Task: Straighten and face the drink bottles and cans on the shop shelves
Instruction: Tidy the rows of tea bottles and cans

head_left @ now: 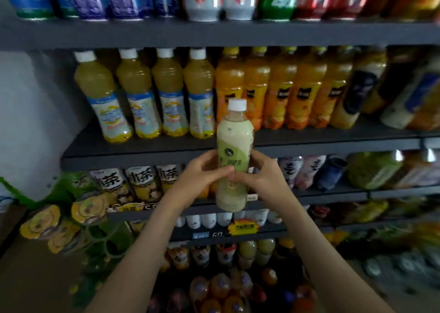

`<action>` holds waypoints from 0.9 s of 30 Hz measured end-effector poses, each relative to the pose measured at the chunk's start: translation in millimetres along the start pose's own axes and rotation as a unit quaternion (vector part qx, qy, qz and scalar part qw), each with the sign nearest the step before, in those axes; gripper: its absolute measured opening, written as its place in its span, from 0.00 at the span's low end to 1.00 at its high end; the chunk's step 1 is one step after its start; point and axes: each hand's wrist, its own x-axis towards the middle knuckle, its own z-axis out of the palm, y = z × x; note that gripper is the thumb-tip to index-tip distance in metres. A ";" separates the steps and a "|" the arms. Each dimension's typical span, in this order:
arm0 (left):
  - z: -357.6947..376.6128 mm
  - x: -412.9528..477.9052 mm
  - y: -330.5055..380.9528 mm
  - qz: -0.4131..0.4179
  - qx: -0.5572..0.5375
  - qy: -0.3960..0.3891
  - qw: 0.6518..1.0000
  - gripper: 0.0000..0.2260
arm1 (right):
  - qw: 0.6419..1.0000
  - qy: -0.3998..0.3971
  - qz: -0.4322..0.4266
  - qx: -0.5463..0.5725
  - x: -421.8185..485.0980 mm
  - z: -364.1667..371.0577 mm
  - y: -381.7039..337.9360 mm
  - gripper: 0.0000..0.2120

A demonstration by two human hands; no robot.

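Progress: mid-task | left hand (202, 179) and right hand (258, 177) both grip 1 pale green bottle (234, 155), off the shelf, near centre | yellow bottles (142, 93) and orange bottles (281, 86) faced | lower shelves (333, 195) look jumbled

One pale green bottle (234, 146) between the fingers (221, 170). Four white-capped yellow bottles (140, 98) up-left of fingers; five orange bottles (281, 93) up-right. Two hands: left hand (200, 177), right hand (259, 174).

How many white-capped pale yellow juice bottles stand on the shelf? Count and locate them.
4, side by side left of the orange bottles: leftmost bottle, second bottle, third bottle, fourth bottle. Others may hide behind.
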 end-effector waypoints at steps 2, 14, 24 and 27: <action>29.7 8.2 0.9 -0.005 0.005 -0.023 1.000 0.22 | 1.000 0.007 0.018 -0.011 -13.5 -30.5 7.7 0.19; 283.8 43.0 27.5 0.002 -0.013 -0.144 0.990 0.16 | 0.994 0.050 0.091 0.024 -120.9 -267.8 38.4 0.17; 432.1 81.4 80.7 0.081 0.109 -0.144 0.980 0.16 | 0.983 0.157 0.083 0.046 -141.2 -412.5 43.3 0.14; 449.5 105.1 89.2 0.102 0.128 -0.112 0.980 0.17 | 0.982 0.170 0.075 0.041 -124.3 -437.8 43.8 0.16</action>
